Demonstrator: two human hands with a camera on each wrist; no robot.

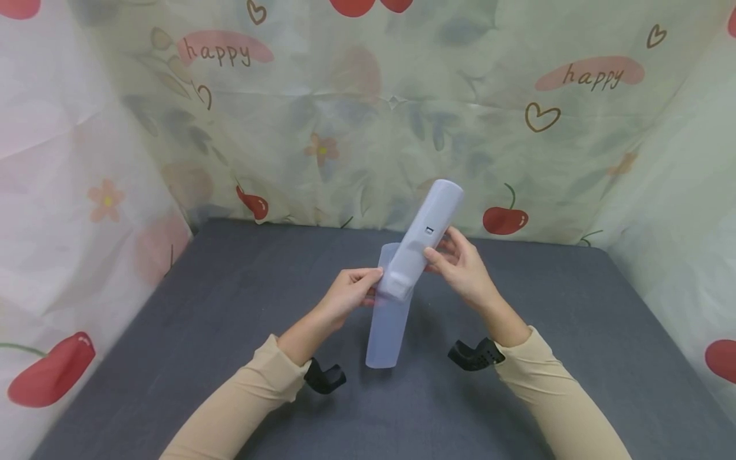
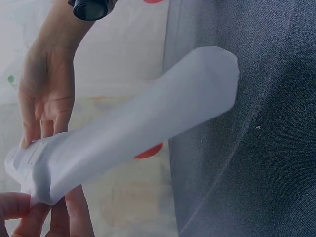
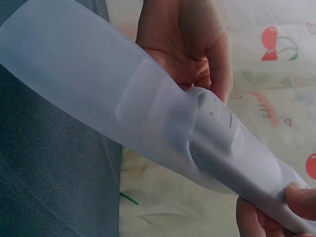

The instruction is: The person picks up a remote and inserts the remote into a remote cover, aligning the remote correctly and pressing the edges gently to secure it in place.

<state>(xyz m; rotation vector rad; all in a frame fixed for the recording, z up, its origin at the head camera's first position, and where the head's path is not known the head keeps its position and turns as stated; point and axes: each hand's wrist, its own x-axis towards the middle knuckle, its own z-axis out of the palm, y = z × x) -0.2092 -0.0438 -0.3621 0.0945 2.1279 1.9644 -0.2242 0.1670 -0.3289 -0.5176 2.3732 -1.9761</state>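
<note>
Altogether two hands [image 1: 348, 292] [image 1: 464, 268], one white device [image 1: 435, 209], one translucent cover [image 1: 388, 333].

Left hand [image 1: 348, 291] left of sheath [image 1: 388, 335], device [image 1: 421, 233] overlapping sheath's front, right hand [image 1: 464, 271] right of device, all above table [image 1: 190, 326], curtain [image 1: 391, 172] behind, left and right of table

Two hands [image 1: 349, 292] [image 1: 462, 268] from you, two beige sleeves [image 1: 241, 393] [image 1: 558, 396], two black wrist pieces [image 1: 325, 378] [image 1: 475, 355], and you've got one white device [image 1: 435, 209], one translucent pouch [image 1: 388, 335], one dark tabletop [image 1: 230, 313], two "happy" prints [image 1: 224, 48] [image 1: 590, 73]!
</note>
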